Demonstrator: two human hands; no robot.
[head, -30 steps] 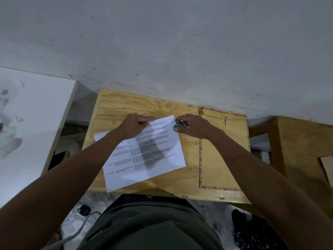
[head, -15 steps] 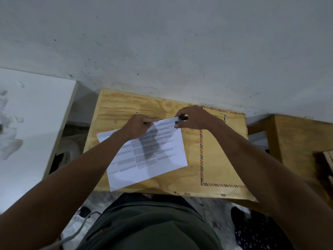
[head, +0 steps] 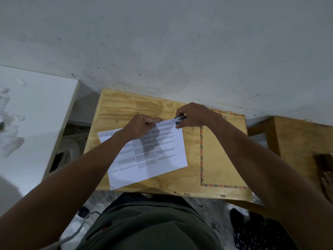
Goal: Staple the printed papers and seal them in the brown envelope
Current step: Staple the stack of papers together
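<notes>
Head view: since the frame half a second back, the right hand [head: 193, 114] sits a little higher and further toward the far edge of the wooden table [head: 126, 105], lifting the stapler [head: 180, 119] with it; a second back the same hand lay lower, flatter on the sheet corner. The printed papers [head: 155, 156] keep nearly the same skewed lie, far right corner now raised slightly into the stapler's mouth. The left hand [head: 142, 126] is hardly changed.

Right hand: fingers curled and closed round the small stapler, thumb below, fingers above, squeezing it over the far right corner of the papers. Stapler shows a dark metal top and a teal body; whether it is fully pressed down cannot be told.

Left hand: loosely curled, index finger stretched out and pressing the far edge of the papers flat on the table, just beside the stapler; it grips nothing.

Papers lie near the table's middle, tilted, near left corner hanging over the near edge. The brown envelope [head: 219, 159], with striped border, lies flat along the table's right edge, just beside the papers and not touching them, partly under the right forearm
</notes>
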